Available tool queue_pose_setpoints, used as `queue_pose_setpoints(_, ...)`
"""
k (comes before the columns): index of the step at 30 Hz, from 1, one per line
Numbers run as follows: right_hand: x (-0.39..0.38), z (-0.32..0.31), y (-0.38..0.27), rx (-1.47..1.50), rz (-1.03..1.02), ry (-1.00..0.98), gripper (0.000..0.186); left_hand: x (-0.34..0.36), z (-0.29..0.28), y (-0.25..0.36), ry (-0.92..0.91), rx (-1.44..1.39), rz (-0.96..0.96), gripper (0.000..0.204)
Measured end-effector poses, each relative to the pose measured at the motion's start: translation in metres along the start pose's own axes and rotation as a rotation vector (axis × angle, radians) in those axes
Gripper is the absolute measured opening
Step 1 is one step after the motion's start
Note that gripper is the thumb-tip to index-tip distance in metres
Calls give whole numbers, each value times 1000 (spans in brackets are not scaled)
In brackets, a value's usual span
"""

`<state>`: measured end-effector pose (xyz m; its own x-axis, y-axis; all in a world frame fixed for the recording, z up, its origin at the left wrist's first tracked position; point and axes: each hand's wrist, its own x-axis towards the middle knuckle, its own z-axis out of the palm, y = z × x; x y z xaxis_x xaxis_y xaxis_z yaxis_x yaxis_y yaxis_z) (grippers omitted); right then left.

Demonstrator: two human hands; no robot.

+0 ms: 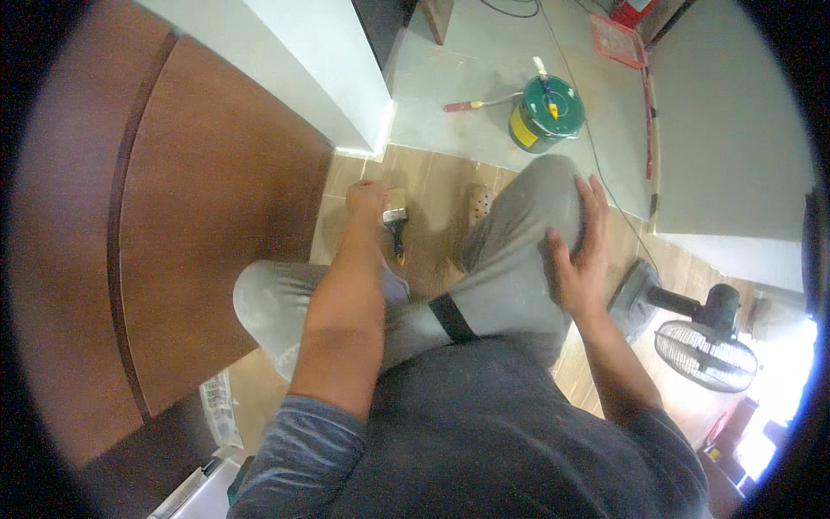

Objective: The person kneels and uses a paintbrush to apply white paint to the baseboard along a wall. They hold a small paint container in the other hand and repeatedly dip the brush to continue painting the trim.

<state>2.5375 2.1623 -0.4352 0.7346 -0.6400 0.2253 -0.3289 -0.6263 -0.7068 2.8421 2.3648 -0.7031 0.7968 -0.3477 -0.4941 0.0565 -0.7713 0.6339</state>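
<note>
My left hand (367,198) reaches down to the floor beside the brown panel, its fingers curled in. What they hold, if anything, is hidden. Right next to it is a wide paintbrush (395,216) with pale bristles and a dark handle that points toward me; whether the hand touches the bristles I cannot tell. My right hand (586,259) rests on my right knee, thumb and fingers apart, with nothing in it.
A green paint bucket (526,134) stands ahead, a smaller brush (546,91) lying on its lid. Beside it lies a red-handled tool (464,106). A red tray (619,40) sits farther off. A black fan (705,346) is at right; a cable crosses the floor. Brown panels (216,216) line the left.
</note>
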Motion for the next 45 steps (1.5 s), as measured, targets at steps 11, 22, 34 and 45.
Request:
queue_pose_setpoints(11,42,18,35,-72,5,-83,73,5,134,-141,-45,187,-538,64)
queue_pose_setpoints(22,33,13,45,-46,106,-43,77,9,133,-92,98,5,-411,70)
queue_pose_setpoints(34,35,-5,13,0,56,-78,72,47,38,-73,-88,291,90,25)
queue_pose_setpoints(45,22,3,13,221,-63,-44,48,-157,-162,151,339,208,362,29)
